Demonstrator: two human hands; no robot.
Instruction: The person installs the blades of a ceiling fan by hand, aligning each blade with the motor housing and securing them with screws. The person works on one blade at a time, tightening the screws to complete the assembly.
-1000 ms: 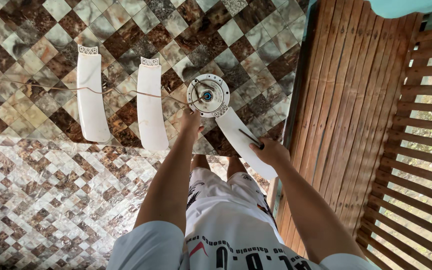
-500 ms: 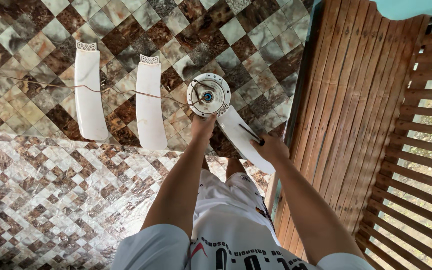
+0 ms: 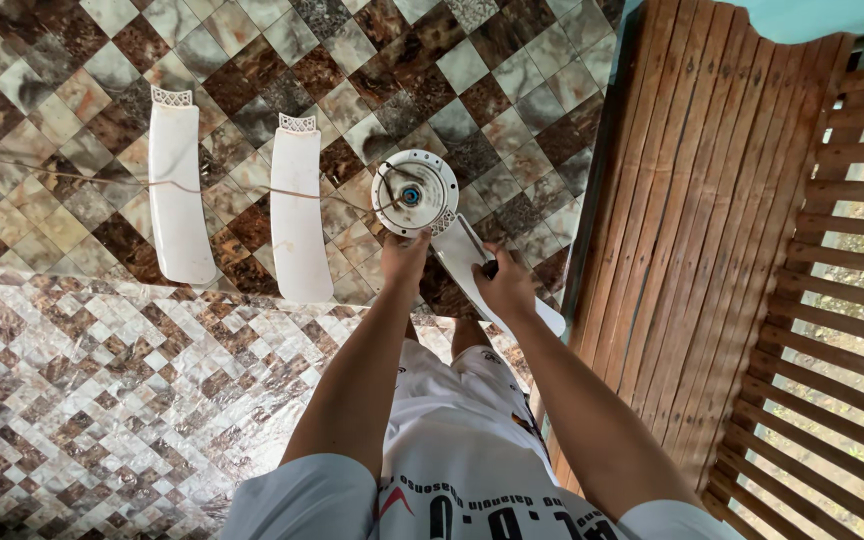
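Note:
A round white ceiling-fan motor housing (image 3: 414,191) lies on the tiled floor with a white fan blade (image 3: 472,262) attached and running toward the lower right. My left hand (image 3: 404,258) grips the near rim of the housing. My right hand (image 3: 504,287) rests on the attached blade and holds a small dark tool (image 3: 490,268) against it. Two loose white fan blades (image 3: 178,198) (image 3: 298,222) lie side by side on the floor to the left, apart from both hands.
A thin wire (image 3: 102,181) runs across the brown-and-cream tiled floor (image 3: 102,400) over the loose blades to the housing. A slatted wooden door (image 3: 692,230) stands at the right, with a wooden lattice (image 3: 842,300) beyond it. My legs and white shirt fill the bottom.
My hands have shifted slightly on the housing and blade; the right hand has slid down along the blade a little. The loose blades have not moved.

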